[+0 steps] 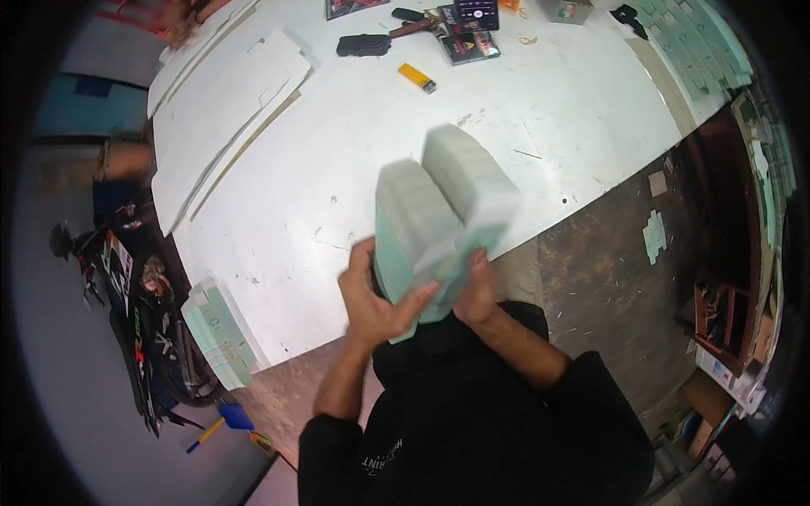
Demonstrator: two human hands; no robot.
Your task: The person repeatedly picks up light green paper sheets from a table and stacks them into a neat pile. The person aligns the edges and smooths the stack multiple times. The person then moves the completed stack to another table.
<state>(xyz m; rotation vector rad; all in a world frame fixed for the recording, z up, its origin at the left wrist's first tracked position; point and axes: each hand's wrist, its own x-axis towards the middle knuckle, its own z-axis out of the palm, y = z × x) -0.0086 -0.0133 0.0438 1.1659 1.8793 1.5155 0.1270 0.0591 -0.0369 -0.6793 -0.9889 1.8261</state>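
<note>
Two thick stacks of pale green cut card stand on edge side by side at the table's near edge, in front of my body. My left hand is closed round the near end of the left stack, its thumb across the front. My right hand grips the lower near end of the right stack, thumb up along its side. A narrow gap runs between the stacks at the far end, and they meet near my hands. Both are slightly blurred. The fingers beneath are hidden.
On the white table lie a yellow lighter, a black case, a phone and large white sheets. More green card sits at the left corner and far right. A motorcycle stands left.
</note>
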